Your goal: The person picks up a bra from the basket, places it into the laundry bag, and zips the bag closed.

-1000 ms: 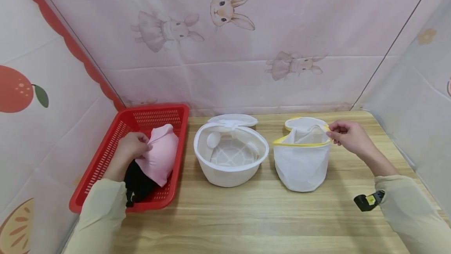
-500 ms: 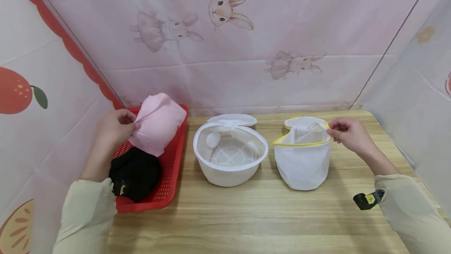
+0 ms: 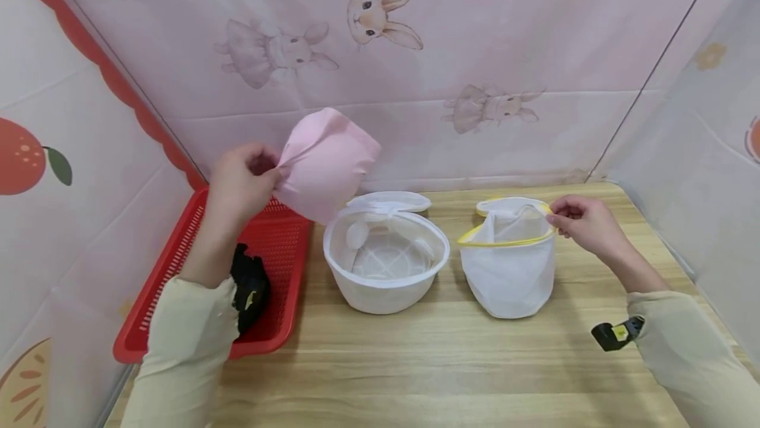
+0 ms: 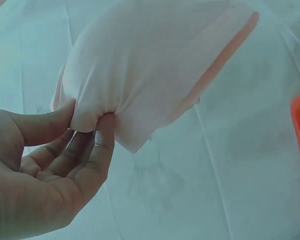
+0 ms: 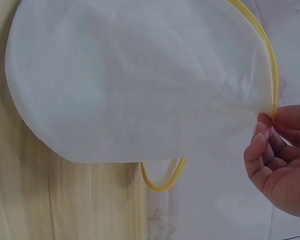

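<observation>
My left hand (image 3: 240,181) pinches a pink bra (image 3: 326,167) by its edge, thumb against fingers, and holds it in the air above the gap between the red basket and the white mesh laundry bag. Its smooth, rounded cup shows in the left wrist view. My right hand (image 3: 584,222) pinches the yellow zipper rim of a second white mesh laundry bag (image 3: 507,283), which stands with its lid flap back. In the right wrist view the thumb and fingers (image 5: 262,137) gather the mesh at the rim.
A red plastic basket (image 3: 291,283) stands at the left, with a black garment (image 3: 242,263) in it, partly behind my left sleeve. A stiff white mesh laundry bag (image 3: 382,296) stands in the middle, lid open. Printed cloth walls (image 3: 380,72) enclose the wooden table (image 3: 410,375).
My left hand has lifted the pink bra out of the red basket and carried it up and to the right. My right hand keeps its hold on the yellow-rimmed laundry bag.
</observation>
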`<control>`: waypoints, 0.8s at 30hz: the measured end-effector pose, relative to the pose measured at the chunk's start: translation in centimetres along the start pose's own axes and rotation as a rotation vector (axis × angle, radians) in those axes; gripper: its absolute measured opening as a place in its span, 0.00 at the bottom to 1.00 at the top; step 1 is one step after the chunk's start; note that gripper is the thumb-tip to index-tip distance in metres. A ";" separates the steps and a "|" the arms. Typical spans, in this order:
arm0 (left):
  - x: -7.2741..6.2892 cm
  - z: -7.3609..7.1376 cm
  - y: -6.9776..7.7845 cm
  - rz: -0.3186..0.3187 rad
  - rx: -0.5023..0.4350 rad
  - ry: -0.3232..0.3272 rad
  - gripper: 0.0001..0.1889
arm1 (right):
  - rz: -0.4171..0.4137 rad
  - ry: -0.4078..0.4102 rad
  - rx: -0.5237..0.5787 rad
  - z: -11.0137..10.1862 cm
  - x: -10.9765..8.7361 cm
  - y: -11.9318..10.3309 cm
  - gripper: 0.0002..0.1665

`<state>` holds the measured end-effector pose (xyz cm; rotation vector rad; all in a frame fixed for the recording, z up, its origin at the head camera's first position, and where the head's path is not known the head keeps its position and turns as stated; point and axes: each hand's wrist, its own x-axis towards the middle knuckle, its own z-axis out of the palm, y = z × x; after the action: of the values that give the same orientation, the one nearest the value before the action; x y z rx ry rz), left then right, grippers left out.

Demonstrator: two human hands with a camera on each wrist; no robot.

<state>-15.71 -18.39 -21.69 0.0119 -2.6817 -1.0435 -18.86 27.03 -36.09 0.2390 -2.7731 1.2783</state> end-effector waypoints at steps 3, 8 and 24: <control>0.6 1.4 0.9 0.026 -0.050 -0.004 0.05 | 0.001 -0.002 0.001 0.0 0.0 -0.1 0.09; 1.6 3.9 2.0 0.040 -0.114 -0.030 0.04 | 0.002 0.001 -0.005 0.0 -0.1 -0.2 0.08; 2.2 12.4 6.1 0.077 -0.250 -0.058 0.02 | -0.007 0.005 -0.017 0.3 0.1 -0.7 0.07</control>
<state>-20.32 -5.87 -25.91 -0.1707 -2.5592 -1.3641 -18.85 26.35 -35.69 0.2438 -2.7751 1.2520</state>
